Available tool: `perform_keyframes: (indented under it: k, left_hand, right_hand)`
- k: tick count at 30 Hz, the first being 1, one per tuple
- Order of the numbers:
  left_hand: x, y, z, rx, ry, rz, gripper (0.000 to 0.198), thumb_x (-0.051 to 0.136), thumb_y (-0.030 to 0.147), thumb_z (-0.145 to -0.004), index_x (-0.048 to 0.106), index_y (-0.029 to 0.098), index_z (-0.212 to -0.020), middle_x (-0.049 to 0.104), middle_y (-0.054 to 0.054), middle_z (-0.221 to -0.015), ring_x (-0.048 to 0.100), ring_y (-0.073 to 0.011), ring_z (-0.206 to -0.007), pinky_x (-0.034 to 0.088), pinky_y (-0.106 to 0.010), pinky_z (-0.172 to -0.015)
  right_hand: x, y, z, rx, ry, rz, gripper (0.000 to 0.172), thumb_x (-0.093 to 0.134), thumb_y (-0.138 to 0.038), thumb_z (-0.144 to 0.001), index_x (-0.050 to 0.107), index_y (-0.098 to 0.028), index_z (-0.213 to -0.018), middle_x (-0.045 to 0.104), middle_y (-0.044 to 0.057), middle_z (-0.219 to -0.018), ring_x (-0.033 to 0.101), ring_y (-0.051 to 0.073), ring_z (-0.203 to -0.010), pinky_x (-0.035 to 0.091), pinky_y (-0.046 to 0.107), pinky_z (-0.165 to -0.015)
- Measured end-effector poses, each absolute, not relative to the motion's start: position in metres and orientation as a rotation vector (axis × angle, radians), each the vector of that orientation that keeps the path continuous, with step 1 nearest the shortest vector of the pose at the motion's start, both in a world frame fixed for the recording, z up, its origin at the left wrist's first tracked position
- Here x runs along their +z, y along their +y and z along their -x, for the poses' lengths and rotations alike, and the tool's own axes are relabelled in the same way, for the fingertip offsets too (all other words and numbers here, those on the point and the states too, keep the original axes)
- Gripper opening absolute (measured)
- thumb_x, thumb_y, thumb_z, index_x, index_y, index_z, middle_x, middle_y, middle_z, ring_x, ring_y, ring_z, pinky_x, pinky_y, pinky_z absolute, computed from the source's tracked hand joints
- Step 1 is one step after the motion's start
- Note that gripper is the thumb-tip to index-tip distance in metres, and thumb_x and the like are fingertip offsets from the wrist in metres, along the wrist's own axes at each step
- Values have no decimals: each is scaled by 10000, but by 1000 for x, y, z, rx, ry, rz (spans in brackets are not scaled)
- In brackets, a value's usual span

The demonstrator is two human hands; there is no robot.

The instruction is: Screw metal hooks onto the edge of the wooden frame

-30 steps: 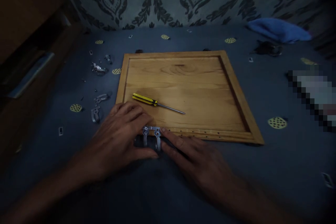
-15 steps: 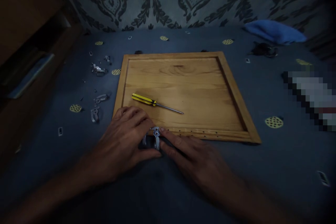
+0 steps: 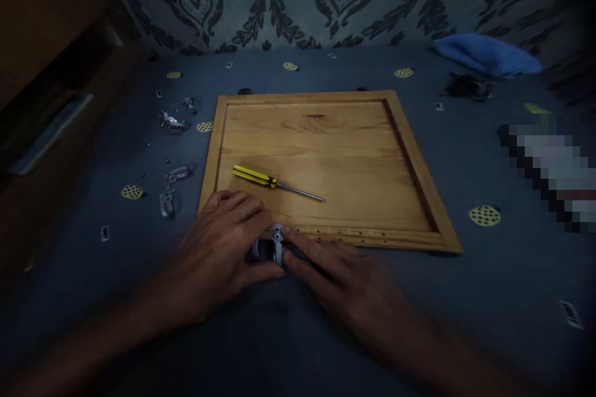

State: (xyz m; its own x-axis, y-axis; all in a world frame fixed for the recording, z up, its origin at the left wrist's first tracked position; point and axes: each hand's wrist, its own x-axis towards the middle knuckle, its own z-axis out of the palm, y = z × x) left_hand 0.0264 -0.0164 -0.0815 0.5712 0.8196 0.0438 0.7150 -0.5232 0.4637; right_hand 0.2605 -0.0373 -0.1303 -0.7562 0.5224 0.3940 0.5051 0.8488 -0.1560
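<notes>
Visibly | left grip [image 3: 226,239] clasping curved metal bracket [image 3: 278,242] | right grip [image 3: 347,276] touching, hold unclear | grained wooden panel [image 3: 311,152]

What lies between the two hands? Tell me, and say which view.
In the head view, a metal bracket shows between the left hand, which partly covers it, and the right hand, at the near edge of the wooden frame.

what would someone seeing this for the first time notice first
Probably the yellow-handled screwdriver, lying on the pale wooden panel that stands out in the middle of the dark scene. Next, at the panel's near edge, a shiny metal bracket shows between the left-hand grip and the right-hand grip. The blue cloth at the back right also catches the eye.
</notes>
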Motion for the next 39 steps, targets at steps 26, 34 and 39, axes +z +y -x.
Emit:
perform_keyframes:
  k: [26, 34, 39]
  left_hand:
    - [-80, -14, -25, 369, 1197, -2421, 376, 833, 420, -827, 683, 154, -1047, 699, -61, -1056, 650, -278, -993, 433, -445, -905]
    - [-80, -15, -26, 378, 1200, -2419, 358, 831, 402, -834, 676, 160, -1047, 704, -52, -1038, 652, -274, -980, 426, -436, -873]
    - [-81, -15, -25, 381, 1199, -2425, 352, 824, 423, -839, 683, 166, -1035, 707, -48, -1030, 651, -264, -960, 421, -429, -864]
  right_hand:
    - [-132, -41, -263, 131, -2640, 789, 405, 468, -35, -990, 609, -124, -1360, 645, 161, -1430, 714, 227, -1048, 625, 383, -840]
    - [-135, -41, -263, 134, -2625, 788, 405, 493, -53, -997, 591, -125, -1383, 636, 158, -1439, 700, 233, -1081, 615, 377, -843]
    - [-134, -39, -262, 128, -2626, 781, 403, 454, -59, -1006, 603, -117, -1376, 647, 171, -1421, 703, 240, -1071, 619, 393, -853]
